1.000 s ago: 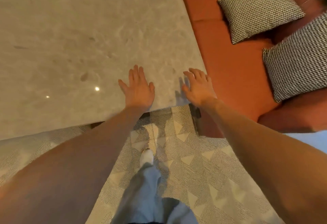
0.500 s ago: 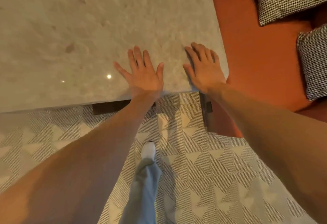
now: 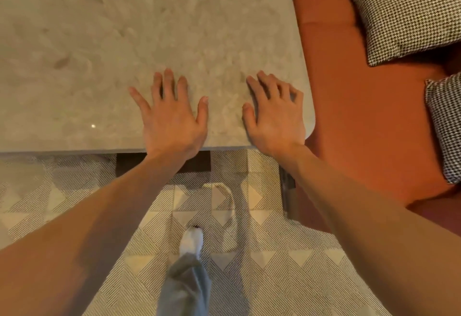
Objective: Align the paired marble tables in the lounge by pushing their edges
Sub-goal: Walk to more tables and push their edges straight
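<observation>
A beige marble table (image 3: 124, 29) fills the upper left of the head view, its near edge running across the middle and its rounded corner at the right. My left hand (image 3: 172, 118) lies flat on the top near that edge, fingers spread. My right hand (image 3: 274, 113) rests palm down beside the rounded corner, its fingers slightly bent on the stone. Both wrists cross the near edge. A second table is not in view.
An orange sofa (image 3: 349, 116) stands right against the table's right side, with two houndstooth cushions (image 3: 409, 14) on it. Below lies a patterned rug (image 3: 262, 266). My leg in grey trousers and a white sock (image 3: 192, 243) stands on the rug. A dark table base (image 3: 129, 163) shows under the edge.
The view has dropped closer over the table's near right corner. Both hands have stayed on the top and now lie further onto it, and the far seam seen earlier has left the frame.
</observation>
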